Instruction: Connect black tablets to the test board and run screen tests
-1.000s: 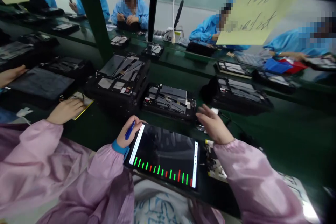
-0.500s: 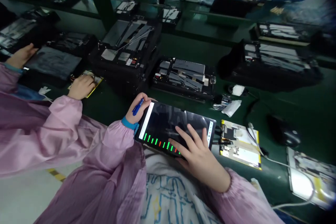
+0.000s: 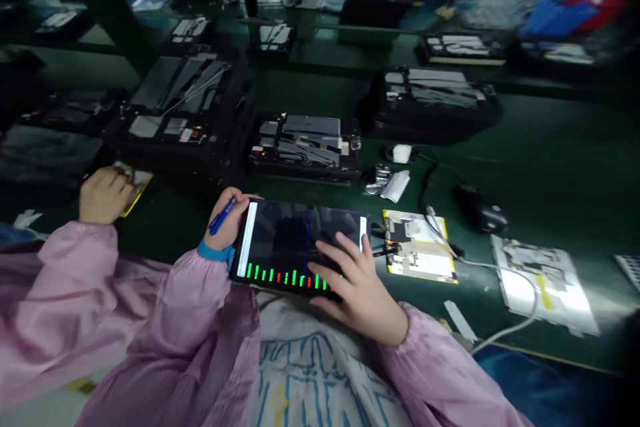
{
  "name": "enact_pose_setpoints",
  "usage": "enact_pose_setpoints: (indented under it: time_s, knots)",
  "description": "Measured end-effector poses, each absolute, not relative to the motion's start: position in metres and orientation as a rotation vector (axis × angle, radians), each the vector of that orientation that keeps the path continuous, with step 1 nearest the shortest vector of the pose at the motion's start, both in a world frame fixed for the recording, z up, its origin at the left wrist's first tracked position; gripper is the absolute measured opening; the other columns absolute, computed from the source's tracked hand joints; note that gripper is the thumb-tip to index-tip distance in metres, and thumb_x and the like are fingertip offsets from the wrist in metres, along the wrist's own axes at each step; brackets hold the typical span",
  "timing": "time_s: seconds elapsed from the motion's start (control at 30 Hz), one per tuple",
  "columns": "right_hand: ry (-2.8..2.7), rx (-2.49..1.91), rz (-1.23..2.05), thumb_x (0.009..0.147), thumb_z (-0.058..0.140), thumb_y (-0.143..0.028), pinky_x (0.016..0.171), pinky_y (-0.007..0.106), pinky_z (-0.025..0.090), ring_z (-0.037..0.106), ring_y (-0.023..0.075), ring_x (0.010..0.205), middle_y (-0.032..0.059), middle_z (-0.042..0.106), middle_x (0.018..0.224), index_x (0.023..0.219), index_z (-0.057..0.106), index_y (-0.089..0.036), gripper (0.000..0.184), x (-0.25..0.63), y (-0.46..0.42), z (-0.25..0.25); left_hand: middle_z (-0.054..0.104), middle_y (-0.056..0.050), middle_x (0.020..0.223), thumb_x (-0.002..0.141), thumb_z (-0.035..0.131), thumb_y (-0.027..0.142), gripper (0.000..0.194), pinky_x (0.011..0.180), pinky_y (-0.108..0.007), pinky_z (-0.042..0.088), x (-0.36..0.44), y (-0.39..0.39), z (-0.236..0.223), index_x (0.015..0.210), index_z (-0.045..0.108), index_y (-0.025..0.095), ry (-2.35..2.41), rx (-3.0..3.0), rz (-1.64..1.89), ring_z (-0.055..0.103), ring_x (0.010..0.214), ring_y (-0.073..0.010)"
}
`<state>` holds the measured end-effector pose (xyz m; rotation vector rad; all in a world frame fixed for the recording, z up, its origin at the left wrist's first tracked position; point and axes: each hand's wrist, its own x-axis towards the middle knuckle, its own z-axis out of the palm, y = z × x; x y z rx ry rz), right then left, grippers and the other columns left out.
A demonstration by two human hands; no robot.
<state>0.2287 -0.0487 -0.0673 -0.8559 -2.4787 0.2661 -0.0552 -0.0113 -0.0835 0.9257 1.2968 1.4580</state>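
Observation:
My left hand (image 3: 229, 230) is closed at the left edge of a tablet screen (image 3: 280, 233), with a blue pen (image 3: 221, 216) also held across its fingers. A blue band circles that wrist. The screen is lit, mostly black, with a row of green and red marks along its near edge, white strips at both ends and a thin blue vertical line near the middle. Over its right part lies my right hand (image 3: 357, 287), fingers spread, with fingertips at the glass. Dark cables lead from the screen's right side to a yellow-edged battery and board assembly (image 3: 425, 257).
Stacks of opened tablets (image 3: 305, 147) stand behind the screen, more at left and right (image 3: 430, 90). To the right lie a black mouse (image 3: 483, 210), a white cable (image 3: 510, 268) and a silver panel (image 3: 545, 280). At left, a co-worker's hand (image 3: 106, 193) touches a yellow-edged part.
The view has swung right, shifting everything leftward. A blue vertical line now shows on the screen. My right hand's fingers stay over the glass; my left hand keeps its hold.

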Motion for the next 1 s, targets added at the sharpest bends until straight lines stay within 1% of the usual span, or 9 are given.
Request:
enact_pose_setpoints:
  time_s: [0.07,0.13,0.2,0.4,0.57,0.67,0.8,0.9,1.0]
  knots:
    - [-2.305,-1.014,0.276,0.086,0.055,-0.030,0.106,0.061,0.030,0.043,0.0325,0.128,0.0104,0.058,0.125,0.113,0.062,-0.026,0.029,0.249,-0.031,-0.063,0.072,-0.002,0.085,0.073,0.066,0.026,0.029,0.072,-0.033,0.047,-0.055,-0.009,-0.080,0.078,0.037,0.022,1.300,0.895,1.463,0.067,0.081,-0.0216]
    - [-2.113,-1.212,0.263,0.085,0.049,-0.020,0.097,0.054,0.041,0.055,0.0286,0.113,0.0101,0.062,0.113,0.104,0.065,-0.024,0.025,0.277,-0.011,-0.062,0.072,-0.002,0.084,0.071,0.066,0.026,0.030,0.074,-0.035,0.048,-0.053,-0.008,-0.076,0.077,0.038,0.022,1.301,0.876,1.472,0.067,0.081,-0.0221]
    - [-1.955,-1.416,0.214,0.084,0.044,-0.018,0.088,0.047,0.047,0.060,0.0262,0.098,0.0101,0.064,0.101,0.098,0.065,-0.022,0.025,0.309,0.010,-0.067,0.072,-0.001,0.081,0.070,0.068,0.027,0.032,0.076,-0.036,0.049,-0.051,-0.007,-0.071,0.076,0.038,0.022,1.302,0.864,1.491,0.068,0.079,-0.0218]
    - [-1.895,-1.954,0.046,0.080,0.051,-0.036,0.075,0.045,0.047,0.058,0.0296,0.082,0.0150,0.060,0.082,0.084,0.065,-0.013,0.028,0.364,0.057,-0.106,0.072,0.001,0.078,0.072,0.069,0.027,0.030,0.075,-0.036,0.049,-0.049,-0.005,-0.067,0.076,0.040,0.022,1.307,0.873,1.487,0.066,0.077,-0.0208]
    - [-1.779,-1.827,0.126,0.083,0.048,-0.039,0.074,0.040,0.046,0.057,0.0256,0.080,0.0123,0.060,0.081,0.078,0.063,-0.017,0.027,0.363,0.064,-0.109,0.072,-0.001,0.075,0.068,0.072,0.027,0.032,0.073,-0.037,0.049,-0.050,-0.003,-0.067,0.074,0.041,0.021,1.314,0.896,1.529,0.066,0.075,-0.0230]
    - [-1.588,-1.719,0.398,0.083,0.051,-0.047,0.065,0.033,0.046,0.056,0.0192,0.068,0.0069,0.061,0.074,0.080,0.061,-0.018,0.030,0.357,0.050,-0.090,0.072,-0.002,0.077,0.065,0.072,0.025,0.033,0.076,-0.037,0.048,-0.048,-0.002,-0.066,0.074,0.041,0.021,1.328,0.918,1.527,0.067,0.077,-0.0227]
    - [-1.548,-1.491,0.985,0.080,0.056,-0.056,0.051,0.025,0.041,0.051,0.0134,0.056,0.0012,0.058,0.066,0.080,0.059,-0.020,0.036,0.341,0.015,-0.064,0.072,-0.004,0.077,0.062,0.071,0.022,0.031,0.074,-0.036,0.049,-0.046,-0.002,-0.063,0.072,0.041,0.020,1.347,0.926,1.538,0.068,0.076,-0.0232]
    - [-1.672,-1.374,1.229,0.081,0.057,-0.054,0.055,0.026,0.044,0.056,0.0148,0.061,0.0019,0.061,0.067,0.078,0.061,-0.020,0.034,0.327,-0.007,-0.059,0.072,-0.004,0.077,0.061,0.070,0.020,0.030,0.074,-0.036,0.049,-0.045,-0.001,-0.061,0.072,0.042,0.020,1.347,0.931,1.538,0.068,0.076,-0.0227]
    - [-1.725,-1.386,1.309,0.083,0.055,-0.051,0.061,0.029,0.046,0.060,0.0172,0.067,0.0037,0.066,0.073,0.081,0.064,-0.020,0.032,0.319,-0.016,-0.067,0.072,-0.004,0.079,0.061,0.071,0.021,0.031,0.075,-0.035,0.050,-0.044,-0.001,-0.060,0.072,0.041,0.021,1.362,0.947,1.535,0.068,0.079,-0.0228]
